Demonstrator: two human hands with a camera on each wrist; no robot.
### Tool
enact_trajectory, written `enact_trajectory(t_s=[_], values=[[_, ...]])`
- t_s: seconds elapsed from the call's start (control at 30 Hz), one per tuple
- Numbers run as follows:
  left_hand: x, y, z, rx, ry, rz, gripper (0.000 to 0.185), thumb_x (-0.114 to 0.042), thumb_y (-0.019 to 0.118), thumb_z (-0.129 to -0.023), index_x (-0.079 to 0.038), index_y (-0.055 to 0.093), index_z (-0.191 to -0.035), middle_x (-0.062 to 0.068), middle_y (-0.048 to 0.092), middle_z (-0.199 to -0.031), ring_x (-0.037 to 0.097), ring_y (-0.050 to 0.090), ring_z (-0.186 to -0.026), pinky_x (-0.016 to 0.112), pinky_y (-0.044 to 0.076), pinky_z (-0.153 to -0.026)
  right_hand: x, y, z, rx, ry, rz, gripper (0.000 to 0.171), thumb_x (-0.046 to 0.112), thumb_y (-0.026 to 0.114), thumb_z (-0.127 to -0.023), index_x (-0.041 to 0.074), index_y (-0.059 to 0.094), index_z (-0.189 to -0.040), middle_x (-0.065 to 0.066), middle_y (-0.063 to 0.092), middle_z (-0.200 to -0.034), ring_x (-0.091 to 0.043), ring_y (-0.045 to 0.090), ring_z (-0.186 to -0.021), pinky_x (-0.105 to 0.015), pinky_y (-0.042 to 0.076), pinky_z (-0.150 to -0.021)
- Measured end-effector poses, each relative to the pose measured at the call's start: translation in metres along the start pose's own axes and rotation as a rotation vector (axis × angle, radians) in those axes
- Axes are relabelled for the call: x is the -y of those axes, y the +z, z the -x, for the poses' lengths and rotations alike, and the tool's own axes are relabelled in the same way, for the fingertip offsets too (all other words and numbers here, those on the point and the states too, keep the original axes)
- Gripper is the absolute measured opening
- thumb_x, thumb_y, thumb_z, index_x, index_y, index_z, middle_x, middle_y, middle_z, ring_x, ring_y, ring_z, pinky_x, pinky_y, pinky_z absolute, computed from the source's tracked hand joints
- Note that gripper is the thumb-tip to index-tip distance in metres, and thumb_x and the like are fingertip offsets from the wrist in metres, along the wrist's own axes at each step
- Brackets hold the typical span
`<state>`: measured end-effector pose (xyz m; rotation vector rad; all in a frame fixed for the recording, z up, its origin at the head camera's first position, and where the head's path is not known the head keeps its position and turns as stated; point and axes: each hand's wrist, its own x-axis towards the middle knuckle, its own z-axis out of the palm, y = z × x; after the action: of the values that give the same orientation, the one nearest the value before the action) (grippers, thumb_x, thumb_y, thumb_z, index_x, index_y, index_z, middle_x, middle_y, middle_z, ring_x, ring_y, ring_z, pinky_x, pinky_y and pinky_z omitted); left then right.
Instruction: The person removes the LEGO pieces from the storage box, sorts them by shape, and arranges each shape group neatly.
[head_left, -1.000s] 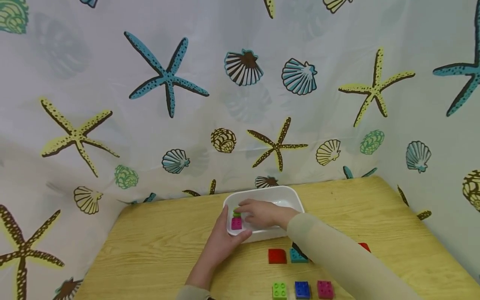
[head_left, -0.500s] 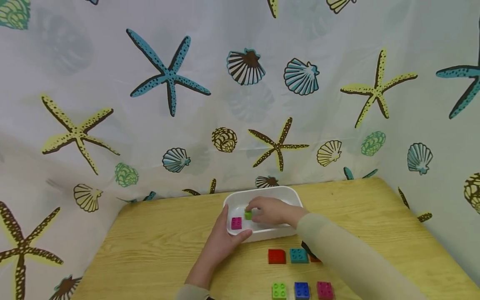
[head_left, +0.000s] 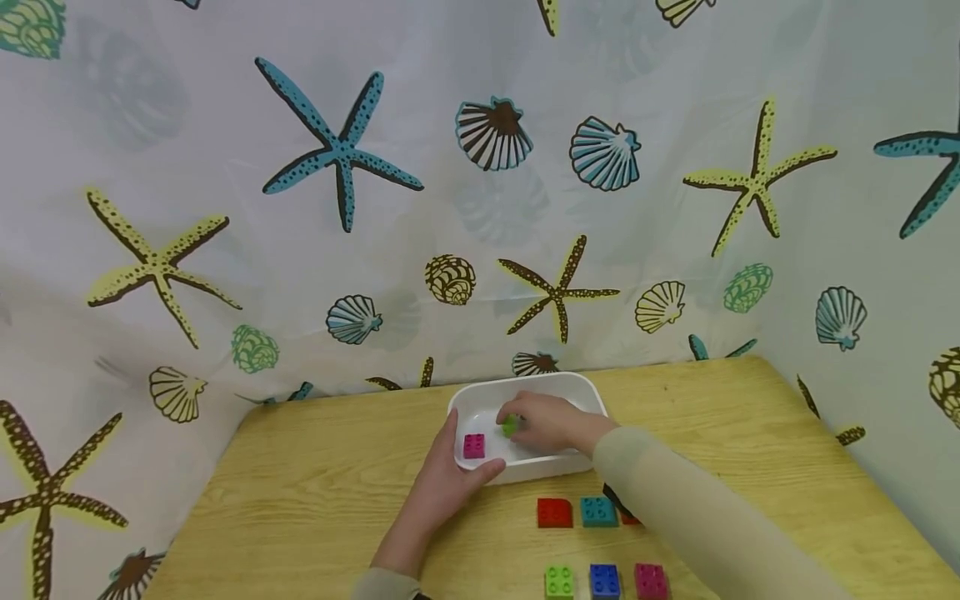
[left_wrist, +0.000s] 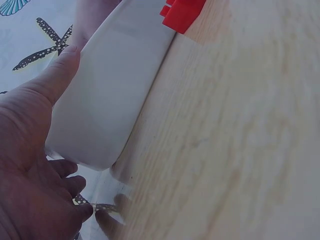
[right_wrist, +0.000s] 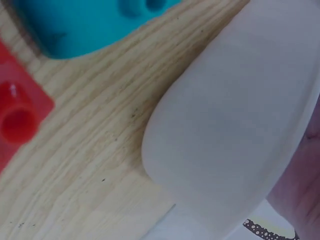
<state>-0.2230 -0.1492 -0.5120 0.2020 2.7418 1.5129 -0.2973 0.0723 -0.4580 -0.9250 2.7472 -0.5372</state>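
Observation:
In the head view, a white tray (head_left: 566, 385) stands at the back of the table. My left hand (head_left: 441, 483) holds its left end, with the thumb along the front rim; the left wrist view shows that thumb (left_wrist: 62, 70) against the tray wall (left_wrist: 110, 95). Inside the tray, my right hand (head_left: 546, 421) pinches a lime green toy brick (head_left: 510, 426), partly hidden by the fingers. To its left a magenta brick (head_left: 474, 446) lies on the tray floor. The right wrist view has mostly the tray's outer wall (right_wrist: 230, 115), which hides the fingers.
In front of the tray lie a red brick (head_left: 554, 512) and a teal brick (head_left: 598, 512), with another red piece partly behind the right sleeve. Nearer are a lime green brick (head_left: 558, 582), a blue brick (head_left: 604, 581) and a magenta brick (head_left: 650, 581). A patterned curtain (head_left: 420, 208) hangs behind.
My right hand has moved rightward inside the tray with the lime green brick, away from beside the magenta one. The left hand has stayed at the tray's left end.

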Motion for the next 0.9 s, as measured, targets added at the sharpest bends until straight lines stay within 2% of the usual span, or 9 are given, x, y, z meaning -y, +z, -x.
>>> enact_trajectory(t_s=[0.1, 0.17, 0.37, 0.67, 0.9], values=[[0.0, 0.0, 0.0, -0.003, 0.007, 0.002, 0.12, -0.044, 0.091, -0.093, -0.003, 0.014, -0.176, 0.026, 0.027, -0.177, 0.046, 0.035, -0.159, 0.065, 0.031, -0.128, -0.002, 0.0, 0.003, -0.027, 0.007, 0.008, 0.02, 0.014, 0.076, -0.105, 0.016, 0.078, -0.124, -0.006, 0.068, -0.112, -0.02, 0.063, -0.101, -0.043, 0.056, -0.1], [0.0, 0.0, 0.0, -0.003, 0.001, 0.003, 0.121, -0.044, 0.091, -0.093, -0.004, 0.014, -0.177, 0.025, 0.027, -0.178, 0.046, 0.035, -0.16, 0.064, 0.031, -0.128, -0.004, 0.0, 0.004, -0.026, 0.015, 0.006, 0.015, 0.014, 0.076, -0.106, 0.016, 0.077, -0.121, -0.005, 0.067, -0.107, -0.019, 0.06, -0.097, -0.042, 0.056, -0.096], [-0.002, 0.0, 0.003, -0.001, -0.005, 0.003, 0.122, -0.047, 0.092, -0.092, -0.004, 0.015, -0.176, 0.025, 0.027, -0.178, 0.046, 0.035, -0.16, 0.064, 0.031, -0.128, -0.006, -0.003, 0.009, -0.038, 0.042, 0.017, 0.013, 0.016, 0.075, -0.106, 0.018, 0.075, -0.119, -0.002, 0.068, -0.107, -0.018, 0.062, -0.097, -0.043, 0.056, -0.098], [-0.003, -0.001, 0.002, -0.011, 0.006, -0.003, 0.118, -0.039, 0.092, -0.094, -0.004, 0.015, -0.176, 0.025, 0.029, -0.177, 0.046, 0.037, -0.158, 0.065, 0.033, -0.127, -0.004, -0.011, 0.016, -0.075, -0.012, -0.007, 0.012, 0.016, 0.073, -0.107, 0.016, 0.07, -0.118, -0.001, 0.07, -0.105, -0.019, 0.064, -0.096, -0.043, 0.058, -0.094], [-0.003, 0.0, -0.001, -0.008, 0.014, 0.006, 0.118, -0.038, 0.092, -0.093, -0.004, 0.016, -0.176, 0.024, 0.031, -0.176, 0.045, 0.04, -0.157, 0.064, 0.034, -0.126, -0.006, -0.023, 0.029, -0.119, -0.01, -0.054, 0.013, 0.019, 0.073, -0.106, 0.017, 0.068, -0.118, 0.005, 0.067, -0.097, -0.015, 0.06, -0.087, -0.039, 0.056, -0.083]])
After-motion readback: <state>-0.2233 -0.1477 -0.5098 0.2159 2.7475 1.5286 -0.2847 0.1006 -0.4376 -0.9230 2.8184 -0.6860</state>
